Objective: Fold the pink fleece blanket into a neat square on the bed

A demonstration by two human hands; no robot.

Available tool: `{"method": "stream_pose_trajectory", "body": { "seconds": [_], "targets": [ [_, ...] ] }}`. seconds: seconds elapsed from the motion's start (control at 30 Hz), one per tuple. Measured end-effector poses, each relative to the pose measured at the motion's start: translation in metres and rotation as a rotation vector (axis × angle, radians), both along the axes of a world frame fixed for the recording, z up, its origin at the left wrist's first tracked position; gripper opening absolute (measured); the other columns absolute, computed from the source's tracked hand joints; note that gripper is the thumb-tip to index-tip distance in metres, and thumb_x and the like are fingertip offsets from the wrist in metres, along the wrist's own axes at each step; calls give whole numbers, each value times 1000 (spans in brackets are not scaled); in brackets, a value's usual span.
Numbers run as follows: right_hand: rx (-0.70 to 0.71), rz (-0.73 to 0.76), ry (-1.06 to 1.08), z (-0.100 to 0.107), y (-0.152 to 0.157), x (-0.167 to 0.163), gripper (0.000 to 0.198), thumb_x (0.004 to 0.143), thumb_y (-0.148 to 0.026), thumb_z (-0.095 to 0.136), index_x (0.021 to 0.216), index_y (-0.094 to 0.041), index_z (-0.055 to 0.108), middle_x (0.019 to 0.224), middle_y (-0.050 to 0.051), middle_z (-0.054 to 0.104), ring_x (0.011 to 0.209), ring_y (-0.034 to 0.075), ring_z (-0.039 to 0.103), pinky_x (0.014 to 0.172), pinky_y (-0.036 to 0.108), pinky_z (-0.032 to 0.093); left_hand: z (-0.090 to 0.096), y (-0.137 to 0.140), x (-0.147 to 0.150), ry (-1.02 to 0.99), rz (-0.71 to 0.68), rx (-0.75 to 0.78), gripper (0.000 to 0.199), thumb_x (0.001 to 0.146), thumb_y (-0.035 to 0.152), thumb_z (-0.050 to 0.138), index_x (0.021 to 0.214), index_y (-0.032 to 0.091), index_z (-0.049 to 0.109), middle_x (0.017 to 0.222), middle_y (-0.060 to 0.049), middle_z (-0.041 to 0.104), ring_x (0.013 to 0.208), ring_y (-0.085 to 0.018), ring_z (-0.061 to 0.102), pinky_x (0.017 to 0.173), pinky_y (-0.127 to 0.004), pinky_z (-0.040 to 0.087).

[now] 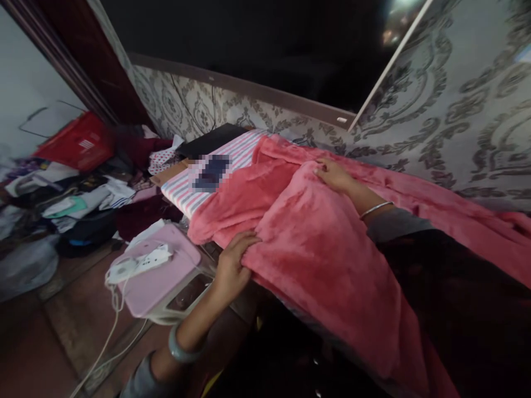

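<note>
A plush coral-pink garment or blanket (315, 237) lies spread over a striped board (244, 148), with part of it draping down the near side. My left hand (235, 265) pinches its left edge between thumb and fingers. Farther back, my right hand (334, 174) grips the same cloth near a fold at the top. The cloth is slightly drawn up between both hands. On the striped cover, left of the cloth, a dark flat object is blurred out.
A pink stool (161, 276) at the left bears a white power strip (143, 262) with cords trailing to the floor. Heaped clothes (95, 204) and a red basket (78, 143) lie beyond. A large television (269, 50) hangs on the patterned wall behind the board.
</note>
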State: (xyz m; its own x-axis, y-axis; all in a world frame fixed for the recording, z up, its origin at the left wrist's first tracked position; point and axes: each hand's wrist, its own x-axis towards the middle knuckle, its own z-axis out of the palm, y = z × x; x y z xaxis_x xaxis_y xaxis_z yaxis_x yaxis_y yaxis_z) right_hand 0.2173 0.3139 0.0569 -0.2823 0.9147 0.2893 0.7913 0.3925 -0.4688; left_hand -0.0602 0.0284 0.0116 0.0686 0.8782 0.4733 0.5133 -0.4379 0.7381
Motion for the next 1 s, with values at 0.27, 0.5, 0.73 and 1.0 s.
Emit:
{"method": "stream_pose_trajectory", "body": {
  "seconds": [0.27, 0.5, 0.73, 1.0],
  "targets": [
    [81, 370, -118, 35, -150, -31, 19, 92, -28, 51, 89, -19, 67, 90, 7, 68, 80, 20, 62, 75, 32, 47, 10, -5, -4, 74, -63, -24, 63, 59, 2, 46, 118, 20, 61, 121, -9, 62, 118, -25, 60, 103, -47, 48],
    [-130, 502, -382, 39, -286, 37, 43, 91, -37, 61, 132, -24, 60, 116, 11, 67, 95, 25, 66, 75, 34, 53, 6, -6, -2, 224, -74, 26, 63, 65, 3, 49, 126, 17, 56, 130, -12, 57, 123, -26, 56, 105, -47, 48],
    [-136, 474, -512, 12, -330, 98, 86, 80, -24, 68, 158, -32, 32, 157, 12, 41, 137, 39, 45, 103, 59, 47, 3, 1, -3, 285, -86, 85, 63, 64, 4, 49, 125, 16, 56, 127, -12, 61, 120, -26, 58, 104, -46, 48],
    [-106, 420, -139, -12, -315, 107, 62, 77, -9, 49, 134, -28, 65, 134, 7, 65, 127, 28, 59, 105, 47, 50, 6, 4, -5, 366, -67, 57, 62, 65, 8, 51, 126, 16, 57, 127, -12, 63, 119, -28, 59, 104, -50, 48]
  ]
}}
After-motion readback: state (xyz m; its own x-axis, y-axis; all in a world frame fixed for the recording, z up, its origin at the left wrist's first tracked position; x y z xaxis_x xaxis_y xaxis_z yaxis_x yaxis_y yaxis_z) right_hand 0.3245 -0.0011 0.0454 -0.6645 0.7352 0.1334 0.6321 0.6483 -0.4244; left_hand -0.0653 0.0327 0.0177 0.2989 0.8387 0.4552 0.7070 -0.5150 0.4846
